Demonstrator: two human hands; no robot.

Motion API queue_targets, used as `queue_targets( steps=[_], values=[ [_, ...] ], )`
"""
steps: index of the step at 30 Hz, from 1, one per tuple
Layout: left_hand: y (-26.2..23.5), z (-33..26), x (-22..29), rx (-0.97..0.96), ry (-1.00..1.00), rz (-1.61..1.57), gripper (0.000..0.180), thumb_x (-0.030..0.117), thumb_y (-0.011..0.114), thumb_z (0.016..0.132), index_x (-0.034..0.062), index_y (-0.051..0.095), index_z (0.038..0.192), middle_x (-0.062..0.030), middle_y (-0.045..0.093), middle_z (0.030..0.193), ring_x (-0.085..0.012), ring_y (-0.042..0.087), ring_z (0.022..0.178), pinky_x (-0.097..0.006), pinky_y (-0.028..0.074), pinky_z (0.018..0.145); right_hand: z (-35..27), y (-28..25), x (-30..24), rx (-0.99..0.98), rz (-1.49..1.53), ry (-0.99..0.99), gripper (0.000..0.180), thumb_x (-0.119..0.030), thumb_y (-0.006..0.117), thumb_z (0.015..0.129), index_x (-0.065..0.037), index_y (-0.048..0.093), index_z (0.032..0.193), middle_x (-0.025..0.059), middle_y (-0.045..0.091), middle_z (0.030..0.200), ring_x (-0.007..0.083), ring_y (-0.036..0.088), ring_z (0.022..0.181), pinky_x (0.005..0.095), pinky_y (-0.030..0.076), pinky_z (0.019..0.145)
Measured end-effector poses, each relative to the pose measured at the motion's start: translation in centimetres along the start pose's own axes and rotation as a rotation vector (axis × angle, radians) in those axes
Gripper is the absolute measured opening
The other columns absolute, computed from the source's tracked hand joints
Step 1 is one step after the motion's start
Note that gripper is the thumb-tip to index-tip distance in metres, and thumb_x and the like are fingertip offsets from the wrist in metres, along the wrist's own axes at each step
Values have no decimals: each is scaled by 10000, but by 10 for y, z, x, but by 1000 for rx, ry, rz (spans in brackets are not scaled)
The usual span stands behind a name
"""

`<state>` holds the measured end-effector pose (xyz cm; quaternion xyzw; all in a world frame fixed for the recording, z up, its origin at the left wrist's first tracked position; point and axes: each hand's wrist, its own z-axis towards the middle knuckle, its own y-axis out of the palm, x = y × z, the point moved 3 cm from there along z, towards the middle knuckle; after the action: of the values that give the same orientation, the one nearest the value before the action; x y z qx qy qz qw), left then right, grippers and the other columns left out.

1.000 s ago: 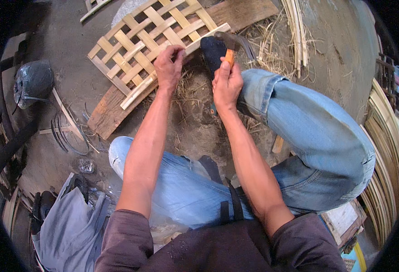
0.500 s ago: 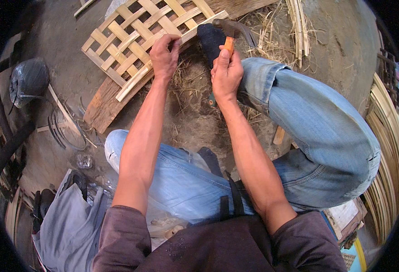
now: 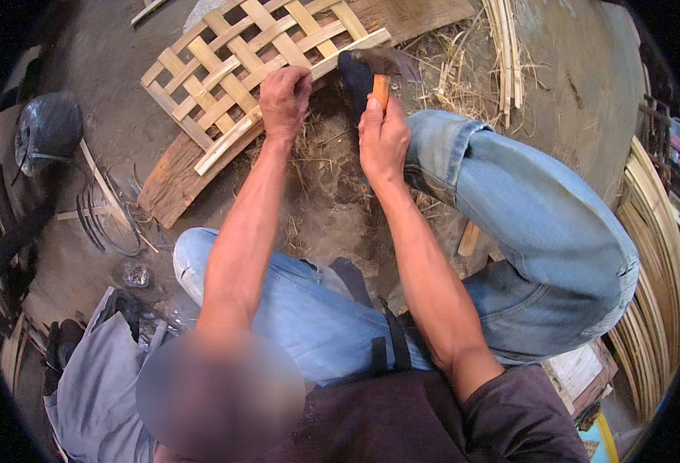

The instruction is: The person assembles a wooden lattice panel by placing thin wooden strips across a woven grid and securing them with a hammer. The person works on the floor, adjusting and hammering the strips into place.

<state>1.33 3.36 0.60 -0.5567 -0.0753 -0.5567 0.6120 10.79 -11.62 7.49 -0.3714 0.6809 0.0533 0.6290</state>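
My left hand is closed at the near edge of a woven lattice of pale bamboo slats. Its fingertips pinch together beside the edge strip; whatever they hold is too small or hidden to make out. Held upright in my right hand is a hammer with an orange handle. Its dark, motion-blurred head is just right of the lattice's edge, over my dark-socked foot. The lattice lies on a rough wooden plank.
Shavings and long split strips lie on the floor at the far right. More bent strips are stacked along the right side. On the left are a wrapped dark roll, curled black strapping and a grey cloth.
The hammer has shifted slightly left and its head has turned in my right hand. My left hand stays at the lattice edge, its fingers curled a little differently.
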Motion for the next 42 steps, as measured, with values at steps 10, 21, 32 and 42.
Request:
queue_targets(
  steps=[10,21,32,42],
  values=[
    [4,-5,0,28,-127,-81,392,73,767,806,88,547,1130,-67,707,908,-266,680,878,-392,517,809,-4,26,-5,-184,-443,-152,197,-205,545,1009,-27,517,1088,280,624,784,511,620,780,568,451,623],
    [2,-3,3,54,-94,-82,394,17,741,788,99,518,1102,-53,696,857,-263,670,839,-383,494,778,-2,34,-2,-159,-401,-238,195,-203,539,1014,-22,469,1007,289,600,751,522,605,759,571,434,596],
    [5,-8,-1,11,-112,-100,437,78,781,796,88,524,1149,-73,710,955,-293,670,903,-407,512,809,4,37,1,-174,-462,-206,198,-186,561,992,-36,475,1089,292,633,792,520,620,816,591,459,633],
    [-30,3,-13,-151,-26,12,433,195,801,794,134,617,1181,-56,686,1033,-279,629,1006,-415,498,874,-12,28,2,-105,-387,-209,181,-187,539,1003,-30,488,1077,308,622,824,533,601,812,588,442,654]
  ],
)
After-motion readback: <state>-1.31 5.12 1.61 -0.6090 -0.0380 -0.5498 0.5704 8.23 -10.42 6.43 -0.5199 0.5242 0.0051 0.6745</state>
